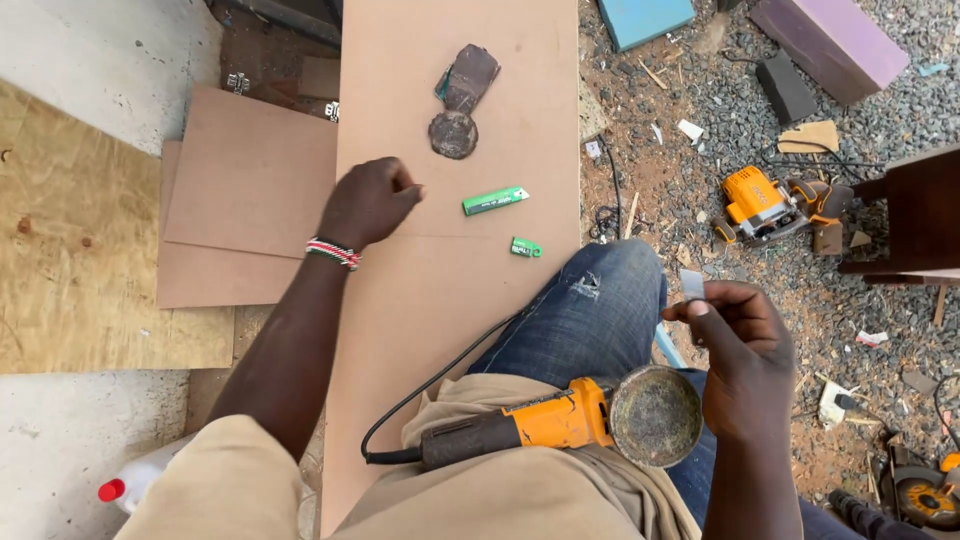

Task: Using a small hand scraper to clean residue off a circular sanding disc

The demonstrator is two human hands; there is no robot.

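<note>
Two green tubes (495,200) (526,247), two worn discs (454,134) (467,77), three orange power tools (545,422) (758,203) (925,495).

Slim green packet (495,201) on board; smaller one (525,247), perhaps.

- The left hand (368,203) is stretched out far ahead, closed into a loose fist, knuckles up, the thumb tucked against the curled fingers.
- Its forearm runs bare from the near left, from a tan sleeve at the shoulder, to a wrist that wears a striped beaded band.
- The right hand (742,345) is held near, on the right, raised over the right knee with its back turned toward the camera.
- Its thumb and forefinger are pinched together at the tips; the other fingers curl in below.
- The right forearm rises from the near edge, almost upright in the view.
- A bent knee in blue jeans lies between the two arms.
</note>
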